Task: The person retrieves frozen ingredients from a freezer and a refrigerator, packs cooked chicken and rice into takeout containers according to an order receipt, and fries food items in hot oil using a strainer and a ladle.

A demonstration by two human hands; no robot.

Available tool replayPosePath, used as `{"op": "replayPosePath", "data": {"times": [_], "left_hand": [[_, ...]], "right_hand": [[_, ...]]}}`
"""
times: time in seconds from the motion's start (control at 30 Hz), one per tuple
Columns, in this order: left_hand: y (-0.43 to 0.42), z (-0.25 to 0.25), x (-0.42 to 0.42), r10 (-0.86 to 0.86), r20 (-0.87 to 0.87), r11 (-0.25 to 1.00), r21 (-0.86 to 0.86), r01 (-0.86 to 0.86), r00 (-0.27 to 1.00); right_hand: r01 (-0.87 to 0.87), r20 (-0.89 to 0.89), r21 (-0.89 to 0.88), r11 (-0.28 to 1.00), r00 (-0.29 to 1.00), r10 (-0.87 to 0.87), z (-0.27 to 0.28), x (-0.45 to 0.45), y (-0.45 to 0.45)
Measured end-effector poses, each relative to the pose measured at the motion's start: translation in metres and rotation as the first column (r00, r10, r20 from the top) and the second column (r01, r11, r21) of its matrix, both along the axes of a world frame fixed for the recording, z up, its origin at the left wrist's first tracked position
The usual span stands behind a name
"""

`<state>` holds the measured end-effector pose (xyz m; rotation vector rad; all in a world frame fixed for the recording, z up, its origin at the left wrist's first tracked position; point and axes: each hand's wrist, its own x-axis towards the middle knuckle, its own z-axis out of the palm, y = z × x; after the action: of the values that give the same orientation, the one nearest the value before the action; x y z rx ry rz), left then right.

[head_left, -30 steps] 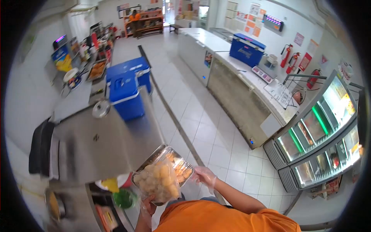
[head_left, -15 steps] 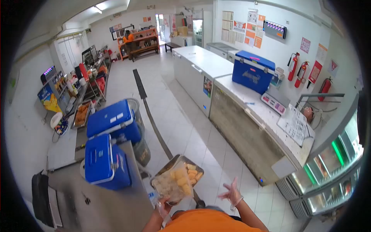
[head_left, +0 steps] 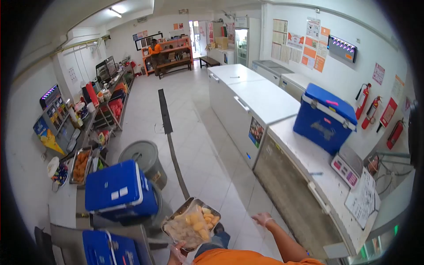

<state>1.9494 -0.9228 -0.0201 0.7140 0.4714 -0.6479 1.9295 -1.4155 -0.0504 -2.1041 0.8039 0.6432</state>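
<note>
As seen in the head view, the metal tray (head_left: 180, 208) is low in front of the body, over the floor, its near edge gripped by the gloved left hand (head_left: 178, 251); whether those fingers also pin the clear bag (head_left: 185, 229) of pale and yellow pieces, cannot tell. Loose yellow-orange pieces (head_left: 213, 218) sit beside the bag. Right hand (head_left: 263, 219) well apart from the tray, fingers loosely extended, holding nothing. One-handed support looks weak on the far side; a second hand under the opposite rim would keep it level and stop bag or pieces sliding. Left side tight: blue cooler (head_left: 112, 187), another cooler (head_left: 106, 247), grey bin (head_left: 143, 154). Dark floor strip (head_left: 179, 170) runs ahead, possible trip. Long white freezer (head_left: 238, 97) bounds the right; co-worker (head_left: 154, 49) far off by orange shelves (head_left: 184, 47).
</note>
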Motion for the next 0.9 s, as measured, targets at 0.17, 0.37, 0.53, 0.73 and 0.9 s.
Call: {"op": "replayPosePath", "data": {"times": [0.17,0.37,0.53,0.73,0.9], "left_hand": [[-0.089,-0.013,0.192,-0.019,0.146,0.994,-0.104,0.034,0.989],[-0.209,0.022,0.412,0.01,0.071,1.0,-0.023,-0.009,0.997],[-0.297,0.028,0.552,0.01,0.155,0.999,-0.034,-0.005,0.988],[-0.355,-0.018,0.685,0.04,0.106,0.999,-0.009,-0.039,0.994],[-0.408,0.005,0.793,0.024,0.139,1.0,-0.001,-0.024,0.99]], "right_hand": [[0.586,-0.162,0.099,0.804,0.807,-0.568,-0.032,0.058,-0.107],[0.63,-0.055,-0.125,0.766,0.767,-0.64,-0.066,0.143,-0.201],[0.513,-0.092,-0.213,0.832,0.837,-0.54,-0.076,0.295,-0.283],[0.108,0.122,-0.386,0.916,0.99,-0.066,0.031,0.584,-0.356],[0.191,0.678,-0.495,0.847,0.694,0.24,0.019,0.796,-0.403]]}}
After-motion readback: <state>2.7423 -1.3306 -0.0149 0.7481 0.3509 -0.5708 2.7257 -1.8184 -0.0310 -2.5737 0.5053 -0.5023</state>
